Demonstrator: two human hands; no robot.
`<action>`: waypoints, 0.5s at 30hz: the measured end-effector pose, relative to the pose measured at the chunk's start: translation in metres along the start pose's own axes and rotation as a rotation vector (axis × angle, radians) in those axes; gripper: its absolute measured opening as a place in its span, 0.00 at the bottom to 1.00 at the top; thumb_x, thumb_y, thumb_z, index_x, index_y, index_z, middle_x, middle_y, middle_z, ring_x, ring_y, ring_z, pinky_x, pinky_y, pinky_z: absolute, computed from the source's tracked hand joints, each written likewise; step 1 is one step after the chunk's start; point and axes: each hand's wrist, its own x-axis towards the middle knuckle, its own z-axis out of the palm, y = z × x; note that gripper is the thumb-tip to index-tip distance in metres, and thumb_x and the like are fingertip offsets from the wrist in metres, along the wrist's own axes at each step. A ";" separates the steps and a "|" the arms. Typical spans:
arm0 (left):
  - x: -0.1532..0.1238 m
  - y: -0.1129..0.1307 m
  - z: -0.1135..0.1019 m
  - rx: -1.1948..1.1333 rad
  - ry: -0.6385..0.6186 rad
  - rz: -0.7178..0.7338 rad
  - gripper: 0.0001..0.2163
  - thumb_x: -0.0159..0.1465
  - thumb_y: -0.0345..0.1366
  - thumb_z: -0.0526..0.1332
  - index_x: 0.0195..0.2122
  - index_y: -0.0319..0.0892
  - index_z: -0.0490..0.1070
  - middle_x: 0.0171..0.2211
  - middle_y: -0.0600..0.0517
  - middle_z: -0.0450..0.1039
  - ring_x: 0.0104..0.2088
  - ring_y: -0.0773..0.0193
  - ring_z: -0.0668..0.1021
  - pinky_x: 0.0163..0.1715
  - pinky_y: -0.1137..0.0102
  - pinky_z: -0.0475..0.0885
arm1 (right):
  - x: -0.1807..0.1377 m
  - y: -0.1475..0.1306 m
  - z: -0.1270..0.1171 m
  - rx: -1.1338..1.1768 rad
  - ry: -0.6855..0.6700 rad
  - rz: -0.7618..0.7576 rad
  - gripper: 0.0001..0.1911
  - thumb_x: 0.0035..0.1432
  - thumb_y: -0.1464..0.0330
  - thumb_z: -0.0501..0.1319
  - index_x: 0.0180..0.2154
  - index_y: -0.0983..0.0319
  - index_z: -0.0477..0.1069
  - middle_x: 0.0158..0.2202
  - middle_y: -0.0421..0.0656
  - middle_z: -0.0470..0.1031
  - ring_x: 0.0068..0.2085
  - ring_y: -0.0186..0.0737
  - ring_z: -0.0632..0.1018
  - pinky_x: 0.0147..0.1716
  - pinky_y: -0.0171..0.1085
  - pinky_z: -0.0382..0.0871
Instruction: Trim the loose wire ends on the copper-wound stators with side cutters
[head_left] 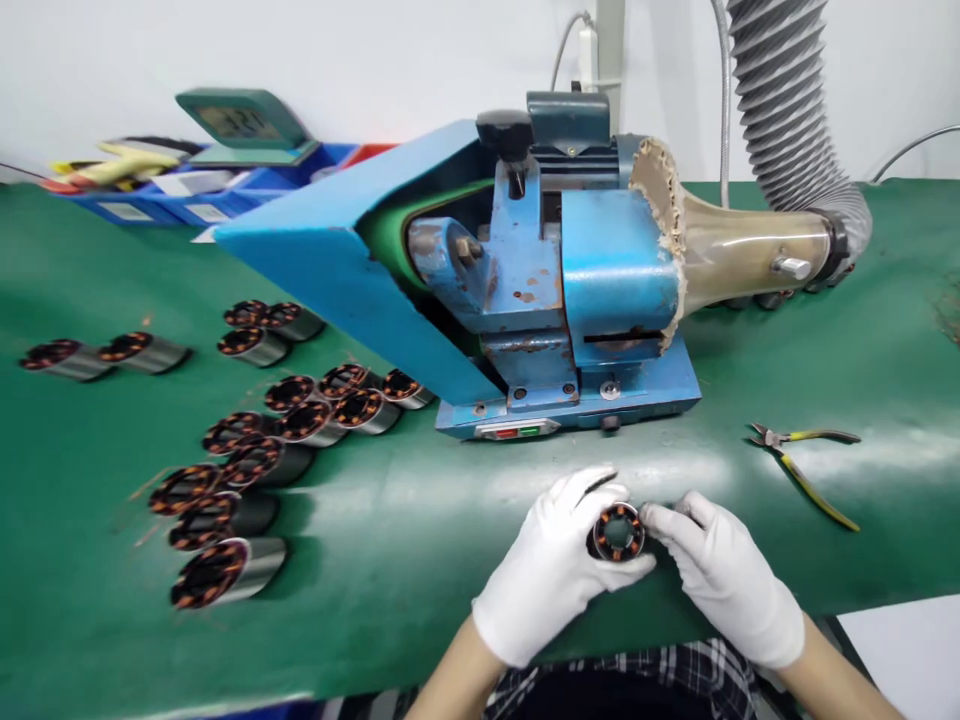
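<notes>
My left hand, in a white glove, is wrapped round a motor stator above the front of the bench. The stator's round end faces up, showing copper windings and dark slots around a central hole. My right hand, also white-gloved, is closed at the stator's right rim, thumb and fingertips pinched together. Whatever lies between those fingertips is too small to make out; the fingertips look grey with dirt. Yellow-handled cutting pliers lie spread on the bench, to the right of and beyond my right hand.
A blue belt grinder stands beyond my hands, its duct joined to a grey hose. Several stators lie at the left on the green mat. Blue bins and a green digital display sit at the back left.
</notes>
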 end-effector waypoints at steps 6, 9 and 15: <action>-0.005 0.018 0.002 -0.336 0.127 -0.059 0.19 0.52 0.32 0.67 0.45 0.46 0.67 0.45 0.49 0.73 0.44 0.59 0.78 0.44 0.63 0.76 | 0.015 -0.016 -0.024 0.310 0.049 0.212 0.12 0.63 0.74 0.48 0.34 0.59 0.70 0.26 0.40 0.67 0.25 0.36 0.72 0.24 0.34 0.67; -0.010 0.032 -0.007 -0.386 0.228 0.039 0.08 0.54 0.29 0.64 0.35 0.46 0.70 0.40 0.51 0.72 0.41 0.60 0.78 0.41 0.64 0.77 | 0.023 -0.022 -0.039 0.507 -0.034 0.352 0.10 0.61 0.73 0.52 0.30 0.59 0.69 0.26 0.39 0.68 0.28 0.36 0.72 0.28 0.34 0.67; -0.011 0.038 -0.026 -0.310 0.180 0.190 0.21 0.55 0.34 0.68 0.49 0.51 0.64 0.46 0.48 0.68 0.48 0.56 0.74 0.46 0.60 0.75 | 0.032 -0.025 -0.056 0.765 -0.200 0.559 0.13 0.60 0.69 0.53 0.23 0.60 0.65 0.24 0.39 0.68 0.28 0.37 0.71 0.29 0.34 0.66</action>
